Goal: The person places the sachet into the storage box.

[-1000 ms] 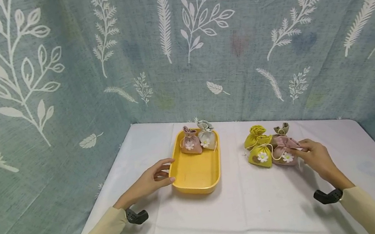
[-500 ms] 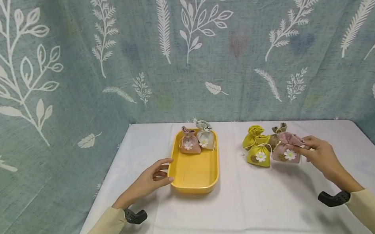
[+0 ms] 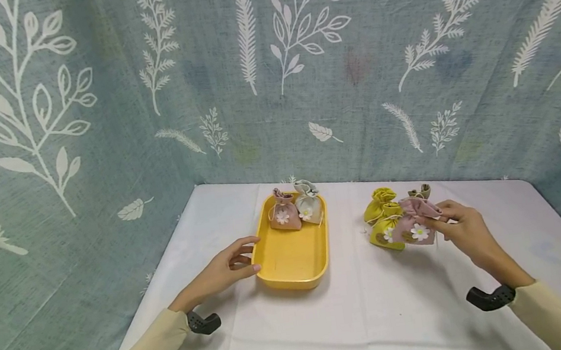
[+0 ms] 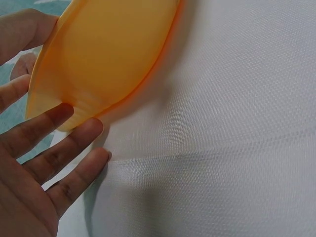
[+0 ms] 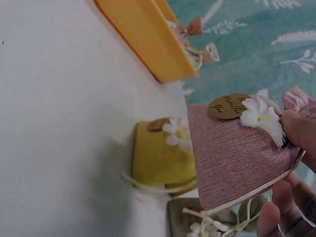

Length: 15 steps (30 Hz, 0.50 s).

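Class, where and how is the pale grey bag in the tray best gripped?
Pinch the pale grey bag by its gathered neck, probably from above: the neck rises past the tray rim, and a pink bag sits close on its left.

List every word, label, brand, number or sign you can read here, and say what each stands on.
"Wishes For You", as it seems to read: on the oval tag of the pink bag held by the right hand; a word above, starting "B", is partly hidden by the white flower.
Unreadable, too blurred: brown tag on the yellow bag.
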### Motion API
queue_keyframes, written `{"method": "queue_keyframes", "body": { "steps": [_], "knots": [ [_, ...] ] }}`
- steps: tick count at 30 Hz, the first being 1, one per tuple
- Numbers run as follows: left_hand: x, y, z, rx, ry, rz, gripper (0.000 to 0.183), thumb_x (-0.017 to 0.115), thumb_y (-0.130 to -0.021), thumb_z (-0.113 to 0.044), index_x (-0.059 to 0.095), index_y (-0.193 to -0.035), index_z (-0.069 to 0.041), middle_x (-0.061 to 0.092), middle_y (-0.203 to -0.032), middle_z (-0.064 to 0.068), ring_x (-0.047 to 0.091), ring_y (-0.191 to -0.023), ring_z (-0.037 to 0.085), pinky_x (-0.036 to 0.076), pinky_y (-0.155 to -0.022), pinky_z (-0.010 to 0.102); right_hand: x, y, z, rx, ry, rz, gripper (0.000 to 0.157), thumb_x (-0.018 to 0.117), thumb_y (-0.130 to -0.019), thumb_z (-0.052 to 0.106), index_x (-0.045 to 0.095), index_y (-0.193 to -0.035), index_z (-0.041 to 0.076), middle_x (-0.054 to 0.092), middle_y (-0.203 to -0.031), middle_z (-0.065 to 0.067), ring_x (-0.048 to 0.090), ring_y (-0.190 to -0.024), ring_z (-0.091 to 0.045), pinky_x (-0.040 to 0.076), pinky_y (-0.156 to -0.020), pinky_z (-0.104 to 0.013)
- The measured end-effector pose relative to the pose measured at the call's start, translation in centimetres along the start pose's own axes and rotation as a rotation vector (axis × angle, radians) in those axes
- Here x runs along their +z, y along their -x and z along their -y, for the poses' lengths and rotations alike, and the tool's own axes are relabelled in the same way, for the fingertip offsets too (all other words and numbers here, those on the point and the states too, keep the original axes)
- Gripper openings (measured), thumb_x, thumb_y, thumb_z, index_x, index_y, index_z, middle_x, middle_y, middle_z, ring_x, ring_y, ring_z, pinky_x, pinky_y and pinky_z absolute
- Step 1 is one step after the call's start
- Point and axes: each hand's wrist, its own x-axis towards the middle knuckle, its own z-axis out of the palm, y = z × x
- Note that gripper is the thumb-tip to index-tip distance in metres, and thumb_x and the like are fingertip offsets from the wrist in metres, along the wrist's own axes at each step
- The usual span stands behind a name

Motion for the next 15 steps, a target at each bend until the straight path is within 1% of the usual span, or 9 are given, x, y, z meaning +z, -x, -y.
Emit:
{"method": "queue_keyframes", "body": {
  "steps": [4,6,8,11,13,15],
  "knots": [
    [0.0,0.0,0.1,0.004,0.003,-0.002,0.071,0.076,-0.096,-0.032,0.042,-0.157,-0.019,0.052,-0.148,0.013,0.060,-0.123,0.028,0.051,-0.104,0.044,0.7,-0.3,0.7,-0.024,-0.031,0.023,0.028,0.073,-0.098,0.034,0.079,-0.103,0.007,0.062,-0.118,0.000,0.056,-0.079,-0.022,0.052,-0.060,-0.030],
    [0.0,0.0,0.1,-0.001,0.004,-0.001,0.072,0.077,-0.095,-0.033,0.042,-0.157,-0.018,0.052,-0.148,0.013,0.060,-0.124,0.028,0.051,-0.104,0.043,1.1,-0.5,1.1,-0.040,-0.041,0.035,0.027,0.074,-0.098,0.033,0.080,-0.107,0.008,0.062,-0.119,-0.001,0.057,-0.075,-0.024,0.051,-0.058,-0.030],
    [0.0,0.0,0.0,-0.008,0.005,-0.003,0.072,0.077,-0.095,-0.034,0.042,-0.157,-0.019,0.052,-0.149,0.012,0.060,-0.123,0.027,0.052,-0.103,0.041,1.4,-0.7,1.4,-0.060,-0.045,0.046,0.027,0.074,-0.098,0.032,0.080,-0.110,0.009,0.062,-0.120,-0.003,0.057,-0.075,-0.025,0.051,-0.057,-0.030],
    [0.0,0.0,-0.1,-0.016,0.007,-0.002,0.073,0.077,-0.095,-0.034,0.041,-0.157,-0.021,0.052,-0.149,0.011,0.060,-0.123,0.025,0.053,-0.102,0.040,2.1,-1.1,2.0,-0.076,-0.067,0.064,0.029,0.074,-0.098,0.031,0.079,-0.113,0.008,0.062,-0.122,-0.006,0.058,-0.082,-0.022,0.052,-0.057,-0.032],
    [-0.1,0.0,-0.2,-0.021,0.010,-0.002,0.072,0.077,-0.095,-0.034,0.042,-0.157,-0.022,0.052,-0.149,0.010,0.060,-0.123,0.024,0.053,-0.102,0.040,2.5,-1.4,2.4,-0.078,-0.080,0.076,0.028,0.074,-0.098,0.032,0.080,-0.110,0.007,0.061,-0.121,-0.007,0.057,-0.088,-0.021,0.054,-0.059,-0.034],
    [-0.1,0.0,-0.2,-0.024,0.011,0.000,0.072,0.077,-0.095,-0.034,0.042,-0.157,-0.023,0.053,-0.149,0.009,0.060,-0.123,0.024,0.053,-0.102,0.040,3.0,-1.7,2.9,-0.080,-0.091,0.084,0.028,0.074,-0.098,0.032,0.080,-0.109,0.007,0.061,-0.122,-0.007,0.057,-0.091,-0.021,0.055,-0.060,-0.034]
  ]
}}
